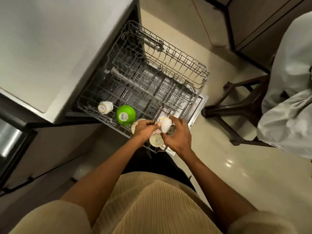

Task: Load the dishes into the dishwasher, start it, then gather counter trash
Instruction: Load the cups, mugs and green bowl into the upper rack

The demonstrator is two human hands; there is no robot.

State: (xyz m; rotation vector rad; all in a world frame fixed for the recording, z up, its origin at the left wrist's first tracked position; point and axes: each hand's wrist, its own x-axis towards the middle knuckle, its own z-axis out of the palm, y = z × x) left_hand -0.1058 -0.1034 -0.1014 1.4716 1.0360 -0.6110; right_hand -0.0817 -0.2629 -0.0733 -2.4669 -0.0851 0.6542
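Note:
The dishwasher's lower wire rack [104, 92] is pulled out over the open door. In its near row a small white cup [105, 107] and a green bowl [125, 114] sit upside down. A cream cup [156, 140] rests at the near corner under my hands. My right hand [177, 134] grips a white cup [165, 124] turned on its side, with a small metal cup [170, 131] just below it. My left hand [143, 128] pinches that white cup's rim from the left, partly covering another cream dish [134, 127]. The upper rack [168, 53] stands extended and holds nothing.
A pale countertop [50, 48] runs along the left above the dishwasher. A dark wooden stool [236, 107] stands to the right on the cream floor, with a person in pale clothing [290, 81] seated there. A steel appliance front [10, 141] is at far left.

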